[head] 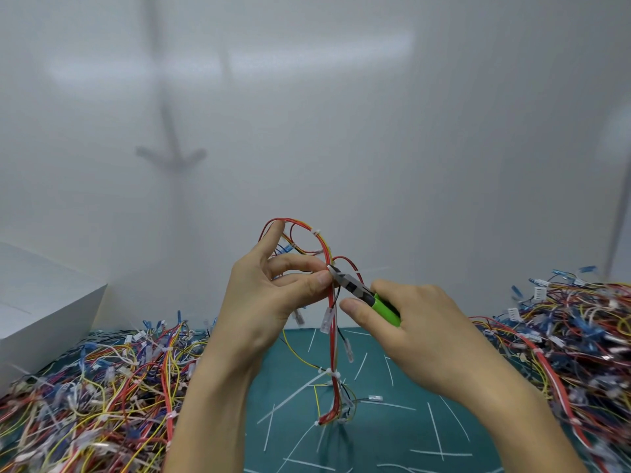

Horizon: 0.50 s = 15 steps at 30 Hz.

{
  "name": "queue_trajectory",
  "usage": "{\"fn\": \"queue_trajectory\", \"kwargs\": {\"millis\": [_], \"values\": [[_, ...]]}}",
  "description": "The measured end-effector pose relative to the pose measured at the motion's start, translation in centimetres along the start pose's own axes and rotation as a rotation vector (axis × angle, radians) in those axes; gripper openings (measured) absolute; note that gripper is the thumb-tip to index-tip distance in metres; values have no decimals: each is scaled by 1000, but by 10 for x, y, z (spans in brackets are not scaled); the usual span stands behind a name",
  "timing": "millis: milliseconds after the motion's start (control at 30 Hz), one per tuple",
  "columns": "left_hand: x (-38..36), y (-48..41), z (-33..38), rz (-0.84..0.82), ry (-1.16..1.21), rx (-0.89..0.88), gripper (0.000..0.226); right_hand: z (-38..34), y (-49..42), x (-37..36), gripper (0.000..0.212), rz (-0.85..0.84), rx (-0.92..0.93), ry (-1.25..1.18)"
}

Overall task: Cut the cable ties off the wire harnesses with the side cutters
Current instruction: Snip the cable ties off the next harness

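My left hand [273, 295] pinches a wire harness [333, 319] of red, yellow and black wires and holds it upright above the green mat [392, 404]. My right hand [409, 322] grips the green-handled side cutters [362, 293]. Their jaws sit at a white cable tie [330, 268] on the harness, just beside my left thumb. Other white ties remain on the harness, one near its top loop [316, 231] and one lower down [333, 374]. The harness's bottom end touches the mat.
A big heap of coloured wire harnesses [95, 387] lies at the left, another heap of harnesses [580, 336] at the right. Several cut white tie strips [435, 428] are scattered on the mat. A white box [41, 308] stands at the far left, a white wall behind.
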<state>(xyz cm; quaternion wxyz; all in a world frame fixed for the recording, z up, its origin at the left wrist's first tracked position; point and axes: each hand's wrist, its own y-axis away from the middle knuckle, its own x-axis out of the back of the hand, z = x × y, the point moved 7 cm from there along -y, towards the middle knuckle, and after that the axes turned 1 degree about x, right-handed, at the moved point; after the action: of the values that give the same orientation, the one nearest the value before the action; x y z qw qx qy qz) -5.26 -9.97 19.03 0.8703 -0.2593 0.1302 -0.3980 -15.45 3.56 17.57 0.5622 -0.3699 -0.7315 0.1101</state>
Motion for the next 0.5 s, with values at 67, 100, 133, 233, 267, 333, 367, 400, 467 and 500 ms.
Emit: {"fn": "queue_trajectory", "kwargs": {"millis": [67,100,133,233,267,333,367,400,467,500], "values": [[0,0,1,-2,-2,-10,78,1,0,0,48,2,-1,-3],[-1,0,1,-3,3,-11,74,2,0,0,51,1,-3,-1],[-1,0,1,-4,2,-11,74,2,0,0,54,-2,-6,1],[-1,0,-1,-6,-6,-5,87,4,0,-1,58,-13,-15,6],[-2,0,-1,-7,-9,-6,87,4,0,-1,59,-17,-16,10],[-2,0,0,-4,-22,-15,79,4,0,-1,61,-25,-19,11],[-1,0,0,-3,-26,-16,78,4,0,-1,62,-27,-21,9],[-1,0,0,-1,-31,-17,80,4,0,-1,61,-29,-23,8],[-2,-1,-1,-4,-38,-11,91,4,0,-1,59,-32,-28,10],[-2,-1,-2,-5,-35,-6,96,5,0,-1,59,-33,-32,12]]}}
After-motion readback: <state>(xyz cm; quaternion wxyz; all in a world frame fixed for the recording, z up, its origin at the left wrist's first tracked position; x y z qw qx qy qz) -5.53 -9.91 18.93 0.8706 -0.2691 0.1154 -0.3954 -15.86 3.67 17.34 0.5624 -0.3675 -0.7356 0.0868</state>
